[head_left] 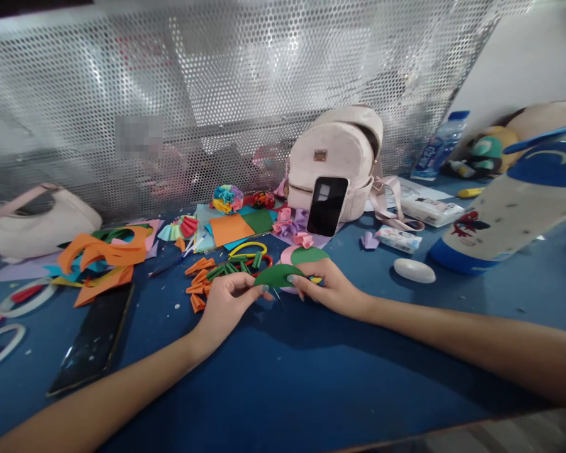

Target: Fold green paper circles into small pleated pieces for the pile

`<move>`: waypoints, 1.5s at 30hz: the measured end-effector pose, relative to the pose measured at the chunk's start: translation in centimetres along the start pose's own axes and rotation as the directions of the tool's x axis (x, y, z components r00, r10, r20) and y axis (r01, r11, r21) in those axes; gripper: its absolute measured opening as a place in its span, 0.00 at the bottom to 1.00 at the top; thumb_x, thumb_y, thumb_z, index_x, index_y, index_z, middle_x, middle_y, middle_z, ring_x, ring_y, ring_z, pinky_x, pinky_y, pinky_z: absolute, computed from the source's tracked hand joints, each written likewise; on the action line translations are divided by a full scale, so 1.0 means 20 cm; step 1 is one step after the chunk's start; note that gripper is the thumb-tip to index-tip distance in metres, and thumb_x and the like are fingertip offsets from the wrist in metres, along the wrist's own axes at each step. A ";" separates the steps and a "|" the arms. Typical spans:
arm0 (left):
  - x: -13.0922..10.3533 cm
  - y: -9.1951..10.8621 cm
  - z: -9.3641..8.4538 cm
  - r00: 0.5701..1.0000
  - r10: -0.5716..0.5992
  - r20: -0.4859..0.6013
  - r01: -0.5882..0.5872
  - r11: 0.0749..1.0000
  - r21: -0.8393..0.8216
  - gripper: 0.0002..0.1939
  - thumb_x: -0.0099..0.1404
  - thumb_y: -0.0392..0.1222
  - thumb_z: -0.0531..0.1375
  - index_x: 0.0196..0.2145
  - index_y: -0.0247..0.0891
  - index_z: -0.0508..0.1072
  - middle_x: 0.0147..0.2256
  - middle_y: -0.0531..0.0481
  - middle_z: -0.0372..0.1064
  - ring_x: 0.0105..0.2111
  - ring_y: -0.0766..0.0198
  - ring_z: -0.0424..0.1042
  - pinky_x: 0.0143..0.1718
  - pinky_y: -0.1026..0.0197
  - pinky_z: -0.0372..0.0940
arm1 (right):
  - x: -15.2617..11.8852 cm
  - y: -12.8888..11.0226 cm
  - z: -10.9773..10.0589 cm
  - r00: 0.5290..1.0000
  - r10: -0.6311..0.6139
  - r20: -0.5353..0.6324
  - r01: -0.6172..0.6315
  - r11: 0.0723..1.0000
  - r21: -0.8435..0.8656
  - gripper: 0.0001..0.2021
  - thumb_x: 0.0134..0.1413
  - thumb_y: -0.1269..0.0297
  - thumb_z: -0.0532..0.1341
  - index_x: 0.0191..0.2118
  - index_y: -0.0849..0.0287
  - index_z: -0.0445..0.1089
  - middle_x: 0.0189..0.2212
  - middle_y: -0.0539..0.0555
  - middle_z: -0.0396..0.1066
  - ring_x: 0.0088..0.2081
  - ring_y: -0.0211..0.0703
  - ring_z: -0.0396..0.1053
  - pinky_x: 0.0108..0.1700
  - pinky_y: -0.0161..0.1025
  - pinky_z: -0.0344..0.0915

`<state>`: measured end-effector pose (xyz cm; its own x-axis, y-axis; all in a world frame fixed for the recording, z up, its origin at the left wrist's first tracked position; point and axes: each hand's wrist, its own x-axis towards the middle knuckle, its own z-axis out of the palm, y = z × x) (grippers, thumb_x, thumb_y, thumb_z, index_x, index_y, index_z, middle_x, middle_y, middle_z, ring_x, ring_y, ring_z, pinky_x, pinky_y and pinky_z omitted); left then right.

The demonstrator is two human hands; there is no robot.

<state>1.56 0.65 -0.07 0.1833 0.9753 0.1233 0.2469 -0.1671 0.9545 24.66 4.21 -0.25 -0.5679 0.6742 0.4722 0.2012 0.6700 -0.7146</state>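
Note:
A green paper piece [277, 275] with a curved upper edge is held between both hands above the blue table [283, 377]. My left hand [231, 302] pinches its left end between thumb and fingers. At its right end, my right hand [327, 286] grips it the same way. Behind the right hand lie a pink and a green rounded paper [309, 254]. Folded orange pieces [199, 283] and folded green pieces [224, 270] are just beyond the left hand. Yellow scissor handles [249, 248] show behind them.
A dark phone [94, 340] and orange paper scraps [106, 251] lie left. A backpack [327, 154] stands behind, with an upright phone [327, 204] against it. At right are a white oval object [414, 270], a tissue pack [399, 239] and a large bottle [504, 214].

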 end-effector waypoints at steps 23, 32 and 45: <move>0.02 0.00 0.00 0.975 0.135 0.179 -0.066 0.936 -0.347 0.26 0.55 0.57 0.72 0.42 0.33 0.78 0.36 0.40 0.81 0.34 0.55 0.79 0.28 0.62 0.72 | -0.02 0.01 0.00 0.998 0.059 0.013 -0.060 0.993 0.106 0.29 0.73 0.47 0.48 0.25 0.61 0.69 0.16 0.48 0.66 0.19 0.34 0.64 0.28 0.32 0.62; 0.03 0.00 0.01 0.999 -0.039 0.003 0.038 0.957 -0.287 0.12 0.60 0.47 0.69 0.28 0.35 0.77 0.27 0.47 0.78 0.26 0.64 0.74 0.27 0.65 0.70 | -0.03 -0.01 0.01 0.975 -0.175 0.136 0.189 0.977 -0.099 0.23 0.73 0.60 0.50 0.29 0.61 0.73 0.19 0.50 0.71 0.24 0.36 0.67 0.30 0.33 0.61; 0.04 -0.01 0.00 0.997 -0.059 0.052 0.074 0.926 -0.371 0.15 0.58 0.48 0.71 0.33 0.34 0.74 0.24 0.49 0.76 0.23 0.64 0.75 0.24 0.66 0.66 | -0.04 0.00 0.03 0.969 -0.228 -0.097 0.218 0.971 -0.101 0.05 0.68 0.62 0.59 0.42 0.58 0.66 0.35 0.53 0.72 0.29 0.35 0.67 0.33 0.33 0.67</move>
<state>1.60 1.53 -0.11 0.2174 0.9747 0.0524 -0.1107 -0.0287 0.9934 24.74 3.49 -0.98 -0.5189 0.5308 0.6701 0.1518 0.8286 -0.5388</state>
